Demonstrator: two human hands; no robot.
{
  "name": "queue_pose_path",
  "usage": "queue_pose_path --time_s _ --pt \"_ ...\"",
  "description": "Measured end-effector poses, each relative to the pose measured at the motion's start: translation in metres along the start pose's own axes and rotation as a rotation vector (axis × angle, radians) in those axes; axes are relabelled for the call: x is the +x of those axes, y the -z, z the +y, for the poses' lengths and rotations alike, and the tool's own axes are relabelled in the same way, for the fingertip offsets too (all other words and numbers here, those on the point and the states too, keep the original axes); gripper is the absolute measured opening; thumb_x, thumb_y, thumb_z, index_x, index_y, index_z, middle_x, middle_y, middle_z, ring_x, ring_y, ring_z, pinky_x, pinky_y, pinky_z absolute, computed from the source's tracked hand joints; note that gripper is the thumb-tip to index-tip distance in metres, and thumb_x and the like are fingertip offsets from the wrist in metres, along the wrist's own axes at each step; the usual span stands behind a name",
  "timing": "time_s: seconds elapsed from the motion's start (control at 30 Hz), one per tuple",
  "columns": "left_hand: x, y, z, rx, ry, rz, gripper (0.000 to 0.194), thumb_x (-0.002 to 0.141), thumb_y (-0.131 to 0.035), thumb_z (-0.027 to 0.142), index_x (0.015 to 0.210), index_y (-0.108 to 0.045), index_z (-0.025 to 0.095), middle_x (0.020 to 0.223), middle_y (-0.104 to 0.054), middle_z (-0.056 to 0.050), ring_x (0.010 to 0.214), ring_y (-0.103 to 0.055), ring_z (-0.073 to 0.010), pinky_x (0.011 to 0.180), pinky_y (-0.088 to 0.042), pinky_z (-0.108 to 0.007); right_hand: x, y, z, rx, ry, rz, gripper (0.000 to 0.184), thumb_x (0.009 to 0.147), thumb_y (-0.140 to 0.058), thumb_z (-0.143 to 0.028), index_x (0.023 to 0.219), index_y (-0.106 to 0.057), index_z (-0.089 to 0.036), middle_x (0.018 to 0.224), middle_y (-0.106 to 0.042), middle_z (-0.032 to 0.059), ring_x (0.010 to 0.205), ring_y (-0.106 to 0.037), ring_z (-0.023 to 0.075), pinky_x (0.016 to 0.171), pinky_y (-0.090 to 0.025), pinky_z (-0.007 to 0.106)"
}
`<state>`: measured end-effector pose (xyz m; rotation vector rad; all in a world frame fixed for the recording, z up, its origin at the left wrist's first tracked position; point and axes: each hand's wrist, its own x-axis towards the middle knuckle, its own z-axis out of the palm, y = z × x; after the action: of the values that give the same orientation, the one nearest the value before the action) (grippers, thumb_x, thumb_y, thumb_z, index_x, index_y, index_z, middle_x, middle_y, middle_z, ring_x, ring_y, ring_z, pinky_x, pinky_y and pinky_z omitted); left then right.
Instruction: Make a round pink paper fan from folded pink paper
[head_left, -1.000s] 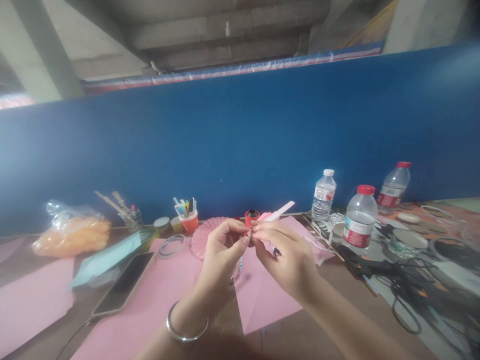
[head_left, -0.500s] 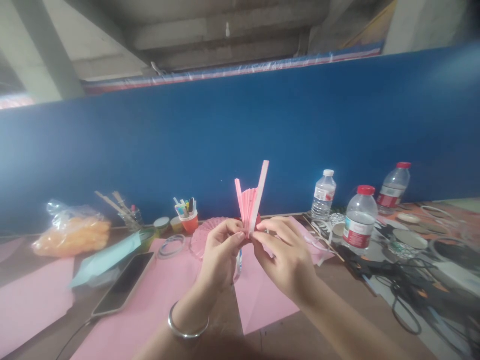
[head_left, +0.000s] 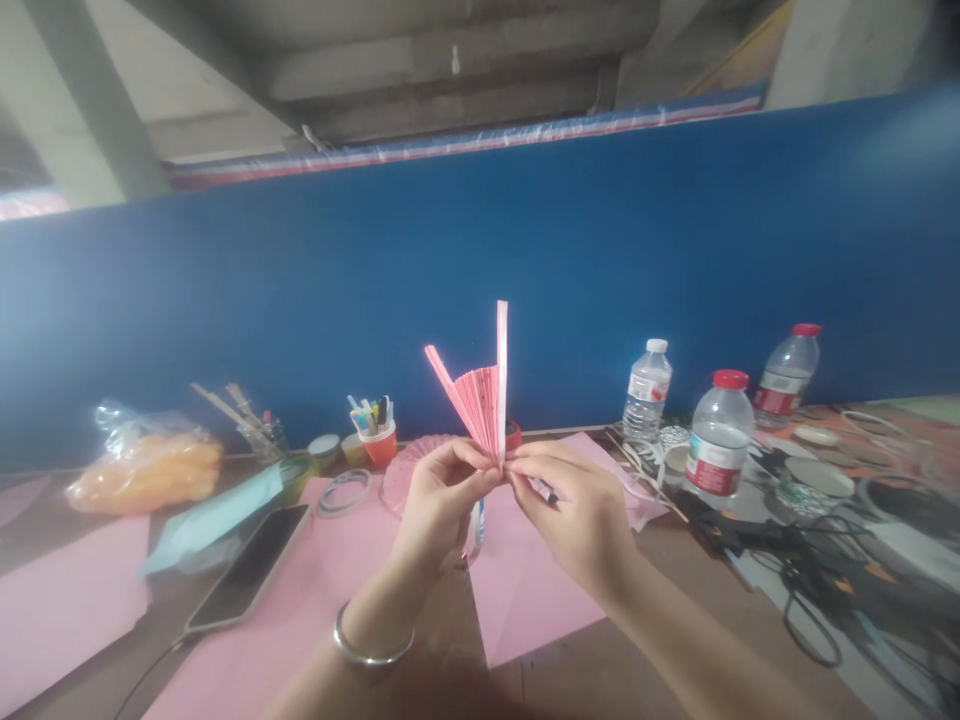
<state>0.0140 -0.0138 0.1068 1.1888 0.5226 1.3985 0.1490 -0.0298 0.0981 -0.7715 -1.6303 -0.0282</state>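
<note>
A small pink pleated paper fan [head_left: 478,400] stands upright above the table, partly spread, with a longer strip rising at each side. My left hand [head_left: 444,500] pinches its gathered base from the left, a silver bangle on that wrist. From the right, my right hand [head_left: 574,510] pinches the same base, fingertips meeting the left ones. Its right strip shows a pale face toward me. Behind my left hand lies a round pink pleated paper piece [head_left: 401,475], partly hidden. Pink paper sheets [head_left: 525,600] lie below my hands.
At left are a phone [head_left: 251,565] with a cable, a light-blue packet [head_left: 217,515] and a plastic bag with orange contents [head_left: 150,475]. An orange cup of pens [head_left: 379,440] stands behind. Water bottles [head_left: 720,435], tangled black cables [head_left: 810,560] and small dishes crowd the right.
The fan has spread wider. Its left strip leans farther left, and the right strip has swung left to nearly vertical. My right fingers have closed in on the base.
</note>
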Motion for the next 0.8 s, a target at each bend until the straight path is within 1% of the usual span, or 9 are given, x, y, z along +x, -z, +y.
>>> queue_pose_path --time_s 0.27,0.4,0.6,0.8 --pt "0.0015 0.0052 0.0012 0.056 -0.009 -0.055 0.013 0.063 -0.07 0.008 0.063 -0.058 0.012 0.063 -0.058 0.002 0.06 -0.056 -0.0069 0.06 -0.045 -0.018 0.004 0.005 -0.001 0.043 -0.026 -0.06 0.014 0.077 -0.055 -0.012 0.075 -0.066 -0.019 0.078 -0.066 0.0035 0.073 -0.062 0.0153 0.067 -0.052 0.028" --pt "0.0013 0.0074 -0.0003 0.092 -0.013 -0.057 0.013 0.063 -0.069 0.009 0.064 -0.057 0.013 0.065 -0.058 0.002 0.061 -0.056 -0.0077 0.06 -0.045 -0.019 0.0046 0.006 -0.0018 0.046 -0.04 -0.074 0.015 0.077 -0.055 -0.012 0.074 -0.066 -0.02 0.076 -0.066 0.0029 0.071 -0.062 0.0153 0.065 -0.052 0.028" --pt "0.0001 0.0081 -0.0012 0.191 -0.07 -0.061 0.012 0.064 -0.069 0.01 0.064 -0.057 0.013 0.069 -0.059 0.0 0.065 -0.056 -0.0092 0.062 -0.046 -0.021 0.0053 0.0068 -0.0038 0.049 -0.074 -0.074 0.014 0.074 -0.056 -0.009 0.073 -0.067 -0.018 0.074 -0.066 0.0031 0.069 -0.061 0.0144 0.062 -0.05 0.025" --pt "0.0001 0.0084 -0.0023 0.184 -0.072 -0.093 0.011 0.066 -0.068 0.009 0.066 -0.057 0.013 0.068 -0.058 0.001 0.064 -0.055 -0.0085 0.062 -0.045 -0.02 0.003 0.0051 -0.003 0.072 -0.115 -0.083 0.014 0.073 -0.056 -0.009 0.074 -0.066 -0.018 0.075 -0.065 0.002 0.071 -0.06 0.0132 0.066 -0.049 0.024"
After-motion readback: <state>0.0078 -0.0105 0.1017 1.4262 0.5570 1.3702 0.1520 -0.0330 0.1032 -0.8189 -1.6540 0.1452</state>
